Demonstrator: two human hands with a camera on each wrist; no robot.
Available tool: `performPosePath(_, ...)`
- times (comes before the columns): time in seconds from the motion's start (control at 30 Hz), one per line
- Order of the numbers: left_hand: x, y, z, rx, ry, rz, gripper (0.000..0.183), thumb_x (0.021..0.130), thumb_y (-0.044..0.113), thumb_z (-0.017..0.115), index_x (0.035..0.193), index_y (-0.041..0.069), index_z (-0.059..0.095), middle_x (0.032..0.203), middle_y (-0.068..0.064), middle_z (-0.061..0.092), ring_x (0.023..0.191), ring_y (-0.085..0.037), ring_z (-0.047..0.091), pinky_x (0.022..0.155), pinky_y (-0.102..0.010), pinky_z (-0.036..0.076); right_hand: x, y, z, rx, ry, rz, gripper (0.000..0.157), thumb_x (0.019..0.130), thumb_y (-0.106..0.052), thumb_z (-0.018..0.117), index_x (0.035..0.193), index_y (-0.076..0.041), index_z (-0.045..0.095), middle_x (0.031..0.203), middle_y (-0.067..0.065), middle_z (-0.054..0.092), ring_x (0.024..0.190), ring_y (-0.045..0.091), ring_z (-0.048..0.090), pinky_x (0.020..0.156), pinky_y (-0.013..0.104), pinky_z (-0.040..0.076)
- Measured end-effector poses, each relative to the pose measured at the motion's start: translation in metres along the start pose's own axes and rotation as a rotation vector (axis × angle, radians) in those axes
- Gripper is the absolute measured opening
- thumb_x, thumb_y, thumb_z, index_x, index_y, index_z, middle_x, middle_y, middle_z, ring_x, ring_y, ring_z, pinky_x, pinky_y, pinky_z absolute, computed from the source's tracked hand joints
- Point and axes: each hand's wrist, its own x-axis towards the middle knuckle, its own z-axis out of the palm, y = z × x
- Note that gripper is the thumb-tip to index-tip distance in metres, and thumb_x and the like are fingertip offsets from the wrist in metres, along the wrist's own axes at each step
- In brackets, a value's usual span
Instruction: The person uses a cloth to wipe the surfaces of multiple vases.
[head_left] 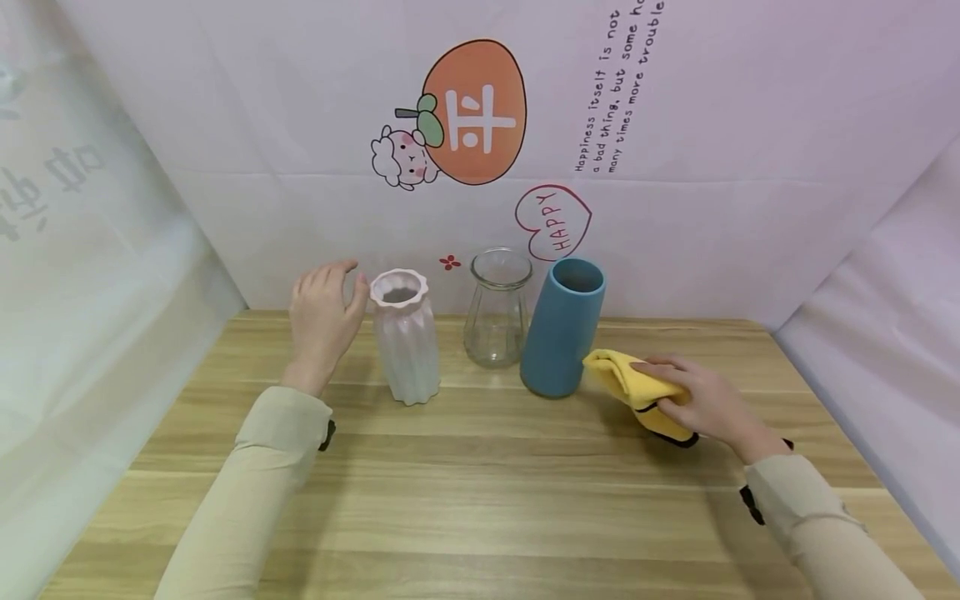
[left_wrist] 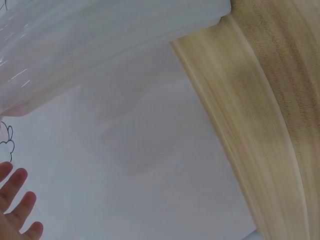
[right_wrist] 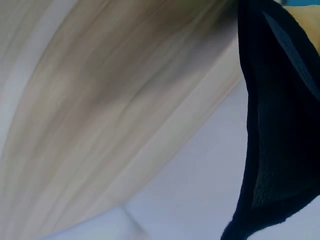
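My left hand [head_left: 324,317] is raised at the left of a white ribbed vase [head_left: 408,350] with a scalloped rim. Its thumb is close to that rim; I cannot tell whether they touch. In the left wrist view the fingers [left_wrist: 20,210] are spread and hold nothing, with the vase [left_wrist: 115,45] lying across the top. On the right, my right hand [head_left: 705,400] pinches a folded yellow cloth [head_left: 626,375] with a black edge, close beside a tall blue vase [head_left: 562,333]. A dark face of the cloth [right_wrist: 285,125] hangs in the right wrist view.
Between the white and blue vases stands a clear glass vase [head_left: 497,325]. All three are near the back edge of the wooden table [head_left: 465,517]. A printed white curtain [head_left: 300,125] rises behind it, with more white cloth at both sides.
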Motion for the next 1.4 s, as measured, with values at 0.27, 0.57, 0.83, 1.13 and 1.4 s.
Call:
performPosePath(0.27,0.000,-0.001,0.000,0.014,-0.012,-0.011,0.042,0.098,0.030,0.041,0.119,-0.001,0.061,0.122,-0.020,0.064,0.116,-0.040,0.056,0.108,-0.051,0.037,-0.009,0.020,-0.005,-0.112,-0.026,0.156,0.055,0.074,-0.002,0.073,0.126,-0.010,0.059,0.117,0.023,0.058,0.079,0.038,0.064,0.054,0.042,0.050)
performPosePath(0.57,-0.001,-0.001,-0.001,0.027,-0.026,-0.020,0.043,0.098,0.030,0.041,0.121,-0.001,0.060,0.122,-0.020,0.064,0.116,-0.040,0.056,0.108,-0.051,0.037,-0.011,0.035,0.001,-0.244,-0.005,0.186,0.059,0.073,-0.004,0.075,0.128,-0.011,0.055,0.117,0.025,0.056,0.068,0.038,0.062,0.051,0.049,0.048)
performPosePath(0.83,-0.001,-0.002,-0.001,0.029,-0.025,-0.027,0.043,0.098,0.030,0.041,0.121,-0.001,0.060,0.123,-0.020,0.064,0.116,-0.040,0.056,0.107,-0.052,0.037,-0.008,0.042,0.010,-0.178,-0.070,0.279,0.055,0.077,-0.002,0.068,0.130,-0.007,0.055,0.119,0.026,0.058,0.085,0.044,0.063,0.061,0.053,0.050)
performPosePath(1.13,-0.001,-0.004,0.001,0.028,-0.057,-0.045,0.045,0.099,0.030,0.038,0.123,-0.002,0.058,0.125,-0.021,0.062,0.118,-0.041,0.055,0.108,-0.053,0.036,-0.008,0.047,0.021,0.069,-0.172,0.342,0.059,0.087,-0.009,0.064,0.141,-0.001,0.042,0.128,0.034,0.053,0.101,0.042,0.058,0.080,0.053,0.046)
performPosePath(1.4,-0.002,-0.006,0.002,0.031,-0.096,-0.062,0.046,0.100,0.031,0.038,0.126,-0.002,0.056,0.126,-0.020,0.062,0.119,-0.041,0.054,0.109,-0.053,0.035,-0.006,0.044,0.029,0.177,-0.345,0.422,0.058,0.100,-0.034,0.047,0.150,-0.010,0.031,0.142,0.033,0.041,0.118,0.050,0.051,0.094,0.062,0.042)
